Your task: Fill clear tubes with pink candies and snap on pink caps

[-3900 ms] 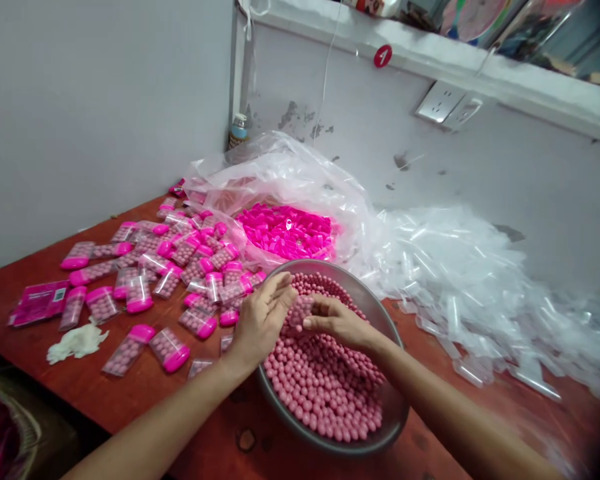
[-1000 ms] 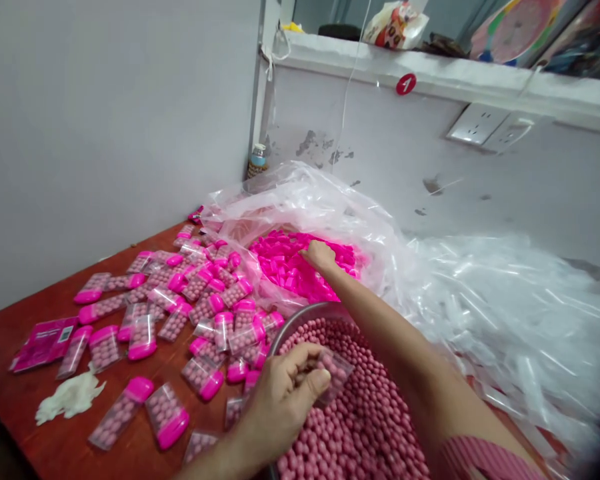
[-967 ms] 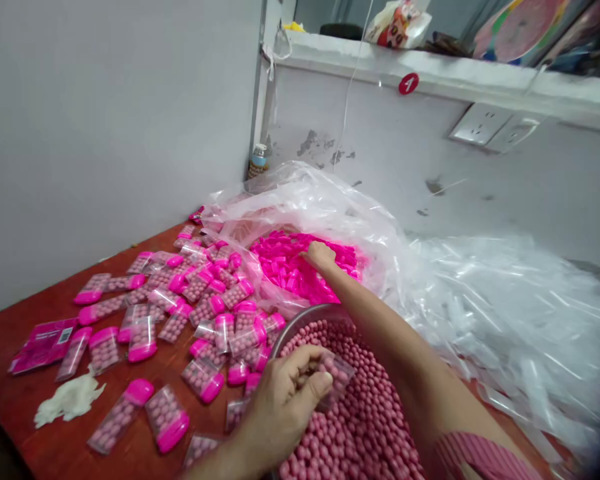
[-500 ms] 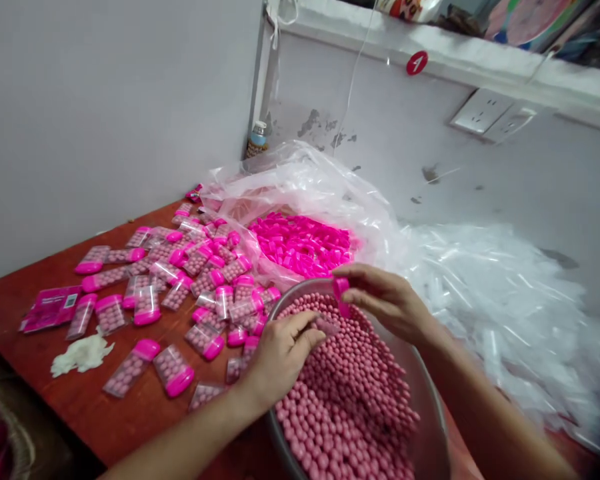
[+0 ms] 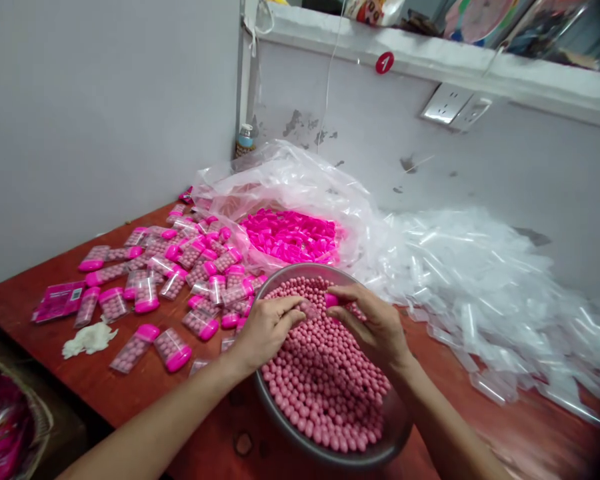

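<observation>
Over a metal bowl of pink beads, my left hand pinches a clear container with pink beads in it. Its outline is partly lost against the beads below. Facing it, my right hand holds a bright pink cap between thumb and fingers. A small gap separates cap and container. Behind the bowl, a clear plastic bag lies open around a heap of pink caps.
Many capped containers of beads cover the red table at left, near a pink packet and a white crumpled scrap. Clear empty containers are piled at right. A basket stands at lower left.
The view has shifted, showing more of the bowl and the right-hand pile. My right hand has brought the cap lower and closer to the container in my left hand.
</observation>
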A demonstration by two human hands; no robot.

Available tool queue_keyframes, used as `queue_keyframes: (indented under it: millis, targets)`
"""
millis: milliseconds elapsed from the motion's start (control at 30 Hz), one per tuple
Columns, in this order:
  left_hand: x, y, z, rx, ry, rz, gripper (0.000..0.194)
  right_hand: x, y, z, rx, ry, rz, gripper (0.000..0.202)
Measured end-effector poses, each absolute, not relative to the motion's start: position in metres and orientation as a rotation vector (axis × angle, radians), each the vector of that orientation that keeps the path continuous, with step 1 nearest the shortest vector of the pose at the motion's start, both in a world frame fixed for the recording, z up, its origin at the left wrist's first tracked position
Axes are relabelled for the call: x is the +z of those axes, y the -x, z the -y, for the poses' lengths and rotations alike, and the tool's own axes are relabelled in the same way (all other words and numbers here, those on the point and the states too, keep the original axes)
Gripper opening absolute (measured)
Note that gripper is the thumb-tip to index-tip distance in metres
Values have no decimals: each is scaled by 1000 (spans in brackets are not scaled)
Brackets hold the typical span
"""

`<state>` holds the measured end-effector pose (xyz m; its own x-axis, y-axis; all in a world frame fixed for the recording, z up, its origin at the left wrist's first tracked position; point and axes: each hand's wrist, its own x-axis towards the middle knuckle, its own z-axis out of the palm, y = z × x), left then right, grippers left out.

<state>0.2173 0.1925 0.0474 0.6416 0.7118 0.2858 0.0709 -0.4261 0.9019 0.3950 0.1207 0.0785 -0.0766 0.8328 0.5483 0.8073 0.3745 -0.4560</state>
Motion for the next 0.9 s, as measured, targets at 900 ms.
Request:
queue_keyframes:
  millis: [900]
  targets:
    - [46,-221,-200,800,-1307,-592,30,68,-390,-112,1138,1178,1100,39]
